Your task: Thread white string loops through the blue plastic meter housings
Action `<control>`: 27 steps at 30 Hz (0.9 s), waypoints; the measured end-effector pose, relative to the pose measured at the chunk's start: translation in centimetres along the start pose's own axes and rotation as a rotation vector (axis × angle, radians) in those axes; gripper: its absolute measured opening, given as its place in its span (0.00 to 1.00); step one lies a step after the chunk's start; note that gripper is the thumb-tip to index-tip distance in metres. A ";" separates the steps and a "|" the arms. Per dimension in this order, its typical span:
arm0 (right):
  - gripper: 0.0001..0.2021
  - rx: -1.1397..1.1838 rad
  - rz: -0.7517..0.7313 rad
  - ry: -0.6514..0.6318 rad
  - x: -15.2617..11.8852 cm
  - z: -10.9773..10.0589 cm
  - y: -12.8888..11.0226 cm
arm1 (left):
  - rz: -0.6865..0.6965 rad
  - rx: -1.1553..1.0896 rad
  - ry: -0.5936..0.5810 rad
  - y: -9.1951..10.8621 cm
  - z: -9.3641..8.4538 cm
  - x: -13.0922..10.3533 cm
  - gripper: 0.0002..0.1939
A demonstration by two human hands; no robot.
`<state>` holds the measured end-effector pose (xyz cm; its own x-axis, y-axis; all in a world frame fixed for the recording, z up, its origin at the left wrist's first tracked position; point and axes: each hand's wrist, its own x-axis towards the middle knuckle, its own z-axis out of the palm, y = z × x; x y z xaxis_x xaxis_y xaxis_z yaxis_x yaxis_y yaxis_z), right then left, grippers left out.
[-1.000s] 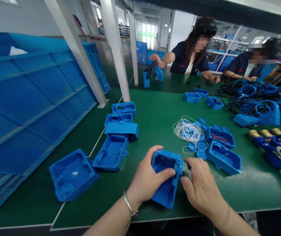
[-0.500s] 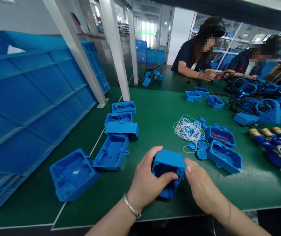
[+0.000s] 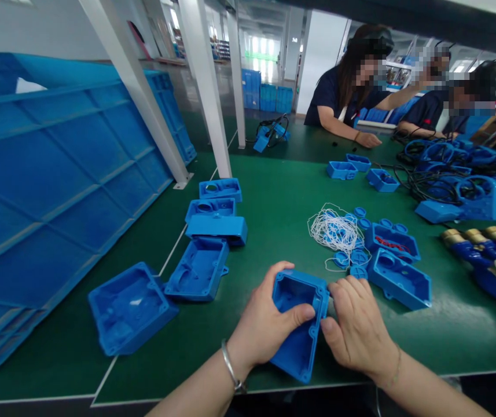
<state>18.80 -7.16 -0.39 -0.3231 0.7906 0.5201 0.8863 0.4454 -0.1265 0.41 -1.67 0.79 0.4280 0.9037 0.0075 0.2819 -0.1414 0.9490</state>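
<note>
Both my hands hold one open blue plastic housing (image 3: 296, 324) just above the near edge of the green table (image 3: 274, 197). My left hand (image 3: 265, 324) grips its left wall, thumb lying across the open cavity. My right hand (image 3: 354, 330) presses against its right wall, fingers curled at the upper corner. The housing's open side faces up toward me. Just beyond my right hand lie small round blue caps (image 3: 352, 258), a tangle of white rings (image 3: 332, 231) and another blue housing (image 3: 399, 279).
Several more blue housings (image 3: 198, 267) lie left of my hands, one (image 3: 129, 307) near the table's front. A big blue crate (image 3: 57, 174) leans at the left behind white posts (image 3: 206, 87). Brass-and-blue valves (image 3: 486, 255) and cabled blue parts (image 3: 460, 185) lie right. Two co-workers sit across.
The housing tipped forward with its cavity facing me, then tilted back so the open side faces up. My right hand stayed at its right wall. A co-worker across raised an arm.
</note>
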 end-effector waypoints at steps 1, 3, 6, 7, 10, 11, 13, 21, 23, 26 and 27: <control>0.16 0.022 0.012 0.006 -0.1 0.1 0.0 | 0.000 0.024 0.021 -0.1 0.1 -0.1 0.36; 0.15 0.082 0.050 0.008 -0.2 0.2 -0.1 | 0.003 0.072 0.069 -0.2 0.4 -0.4 0.37; 0.14 0.236 0.134 -0.022 -0.3 0.5 -0.2 | 0.060 0.135 0.161 -0.5 0.9 -0.8 0.37; 0.14 0.288 0.157 -0.025 -0.3 0.5 -0.3 | 0.098 0.166 0.199 -0.6 1.0 -1.0 0.37; 0.13 0.398 0.203 -0.013 -0.2 0.6 -0.8 | 0.241 0.298 0.334 -1.0 1.3 -1.2 0.38; 0.13 0.430 0.215 -0.013 -0.2 0.5 -0.9 | 0.291 0.338 0.375 -1.2 1.4 -1.2 0.38; 0.12 0.485 0.237 -0.018 -0.2 0.5 -1.2 | 0.380 0.401 0.442 -1.5 1.5 -1.3 0.38; 0.12 0.575 0.300 -0.070 0.4 0.6 -1.0 | 0.447 0.423 0.505 -1.9 1.7 -1.0 0.36; 0.13 0.563 0.355 -0.103 0.6 1.1 -1.0 | 0.265 0.368 0.458 -1.5 1.8 -0.7 0.34; 0.15 0.502 0.411 -0.090 0.5 1.7 -1.1 | -0.031 0.266 0.334 -1.1 1.8 -0.2 0.33; 0.17 0.477 0.407 -0.085 0.4 1.7 -1.0 | -0.076 0.270 0.292 -1.1 1.6 -0.1 0.32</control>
<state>17.23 -6.52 -1.47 -0.0341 0.9582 0.2841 0.7046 0.2247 -0.6731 1.44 -2.22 -0.78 0.1467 0.9869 0.0666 0.5356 -0.1358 0.8334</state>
